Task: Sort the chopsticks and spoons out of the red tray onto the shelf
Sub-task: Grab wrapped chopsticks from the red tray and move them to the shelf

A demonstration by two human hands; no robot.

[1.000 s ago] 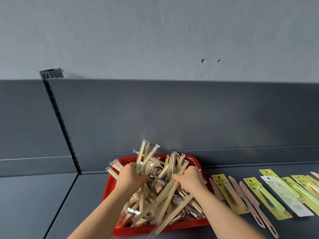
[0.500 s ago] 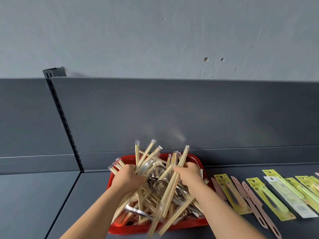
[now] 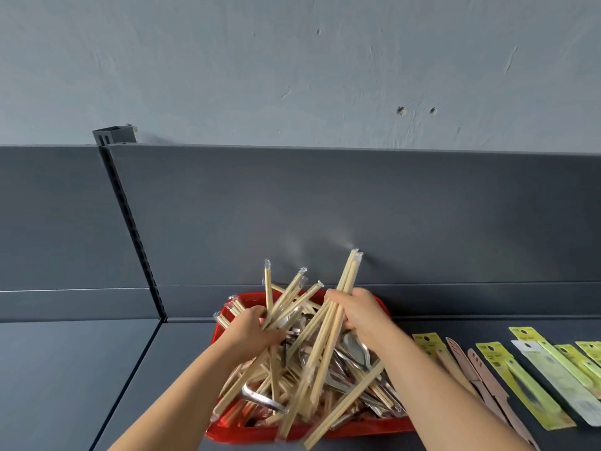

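Note:
A red tray (image 3: 357, 429) sits on the dark grey shelf (image 3: 81, 369), heaped with wrapped bamboo chopsticks and metal spoons (image 3: 356, 351). My left hand (image 3: 250, 330) grips a bundle of chopsticks (image 3: 286, 301) that fans up and to the right above the tray's left side. My right hand (image 3: 361, 312) grips another bundle of chopsticks (image 3: 328, 346), which runs steeply from near the shelf's back panel down over the tray's front edge. Both bundles are lifted partly out of the heap.
To the right of the tray lie several packaged utensils in yellow-green cards (image 3: 517, 382) and pinkish flat utensils (image 3: 481, 379). A slotted upright (image 3: 130, 222) divides the grey back panel. Bare shelf surface lies to the left of the tray.
Both hands have raised their chopstick bundles higher out of the tray. The right bundle has tilted steeper, its tips now reaching up against the back panel.

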